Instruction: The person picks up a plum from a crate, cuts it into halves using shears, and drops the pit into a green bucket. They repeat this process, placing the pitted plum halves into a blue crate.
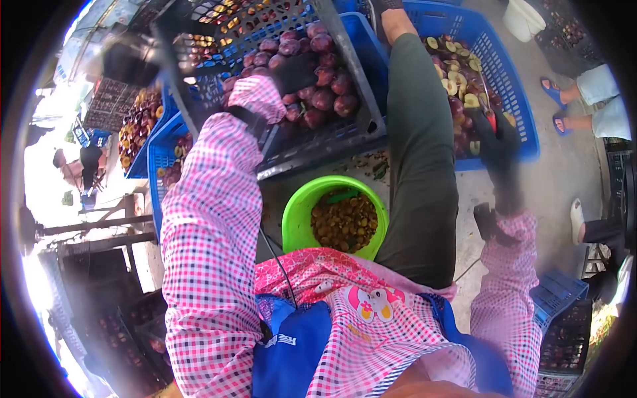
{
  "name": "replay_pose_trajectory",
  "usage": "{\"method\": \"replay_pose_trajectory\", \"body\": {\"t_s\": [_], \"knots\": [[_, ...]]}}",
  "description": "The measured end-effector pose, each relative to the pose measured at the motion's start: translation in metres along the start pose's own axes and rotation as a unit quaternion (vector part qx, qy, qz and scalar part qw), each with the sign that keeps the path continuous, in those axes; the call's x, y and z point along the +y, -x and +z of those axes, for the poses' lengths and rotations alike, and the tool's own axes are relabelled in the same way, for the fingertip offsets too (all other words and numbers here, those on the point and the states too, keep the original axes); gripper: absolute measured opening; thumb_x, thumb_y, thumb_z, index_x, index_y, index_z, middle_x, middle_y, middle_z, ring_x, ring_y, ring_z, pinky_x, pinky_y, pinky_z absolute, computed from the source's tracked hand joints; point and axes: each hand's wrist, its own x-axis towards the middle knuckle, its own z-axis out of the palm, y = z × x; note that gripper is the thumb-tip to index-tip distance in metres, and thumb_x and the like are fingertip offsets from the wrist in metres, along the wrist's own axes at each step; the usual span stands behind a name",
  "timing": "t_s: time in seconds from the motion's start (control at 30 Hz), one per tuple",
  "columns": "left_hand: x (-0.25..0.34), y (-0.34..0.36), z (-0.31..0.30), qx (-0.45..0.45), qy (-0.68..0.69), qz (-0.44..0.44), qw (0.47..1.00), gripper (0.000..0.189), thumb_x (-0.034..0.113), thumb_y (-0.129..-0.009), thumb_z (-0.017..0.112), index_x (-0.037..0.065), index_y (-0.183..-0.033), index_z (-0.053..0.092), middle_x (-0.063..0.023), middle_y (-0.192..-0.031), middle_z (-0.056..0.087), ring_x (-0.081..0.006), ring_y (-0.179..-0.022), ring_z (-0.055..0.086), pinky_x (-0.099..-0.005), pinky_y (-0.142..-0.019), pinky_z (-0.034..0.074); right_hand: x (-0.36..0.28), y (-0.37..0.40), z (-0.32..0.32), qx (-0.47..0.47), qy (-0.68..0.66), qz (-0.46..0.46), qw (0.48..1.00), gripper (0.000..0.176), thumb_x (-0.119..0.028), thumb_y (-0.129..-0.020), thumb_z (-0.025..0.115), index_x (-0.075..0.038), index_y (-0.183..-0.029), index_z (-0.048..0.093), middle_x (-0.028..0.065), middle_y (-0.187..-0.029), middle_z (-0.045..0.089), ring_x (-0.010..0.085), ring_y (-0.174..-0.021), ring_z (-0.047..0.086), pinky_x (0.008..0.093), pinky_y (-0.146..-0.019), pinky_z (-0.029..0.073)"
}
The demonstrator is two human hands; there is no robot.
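My left hand [295,74], in a black glove, reaches over whole purple plums [323,99] in a tilted black crate [371,126] and touches them. Its fingers are too dark and blurred to show their pose. In my black-gloved right hand [499,149] is a knife [492,120] with a red handle and a thin blade. It is held over the near side of a blue basket [524,109] containing halved plums [454,79] with pale flesh. Between my legs stands a lime-green bucket [290,222] partly filled with small brown pits [345,222].
More blue baskets stand at the left, one with cut fruit [141,126]. A white bucket [524,20] is at the upper right. Another person's sandalled feet [561,123] are beyond the right basket. A blue crate [559,295] sits at the lower right.
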Motion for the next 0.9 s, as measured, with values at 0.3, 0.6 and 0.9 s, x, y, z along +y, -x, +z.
{"method": "replay_pose_trajectory", "body": {"t_s": [0.3,0.6,0.9], "knots": [[0.026,0.007,-0.008,-0.045,0.373,-0.140,0.916,0.035,0.024,-0.086,0.059,0.006,-0.116,0.060,-0.0127,-0.108,0.064,-0.0276,-0.103,0.062,-0.0423,-0.084,0.051,-0.014,0.001,-0.008,-0.054,-0.168,0.052,0.983,0.036,-0.031,-0.099,0.051,-0.002,-0.116,0.062,-0.0011,-0.075,0.059,0.0031,-0.059,0.045,0.0196,-0.051,0.033],[0.215,0.197,-0.031,0.158,0.705,-0.010,0.691,0.050,0.034,-0.102,0.039,-0.001,-0.138,0.040,-0.0136,-0.123,0.058,-0.0206,-0.096,0.063,-0.0337,-0.076,0.053,-0.099,0.091,0.055,-0.204,-0.225,-0.012,0.953,0.016,-0.014,-0.098,0.053,-0.003,-0.109,0.058,0.0034,-0.077,0.058,0.0103,-0.062,0.051,0.0283,-0.055,0.041],[0.251,0.271,0.030,0.161,0.729,-0.168,0.644,0.049,0.033,-0.101,0.045,0.003,-0.140,0.037,-0.0096,-0.129,0.051,-0.0184,-0.119,0.050,-0.0323,-0.096,0.045,-0.108,0.159,0.093,-0.290,-0.226,0.040,0.929,0.022,-0.021,-0.101,0.049,-0.002,-0.107,0.055,0.0076,-0.075,0.056,0.0149,-0.059,0.051,0.0308,-0.055,0.040]]}}
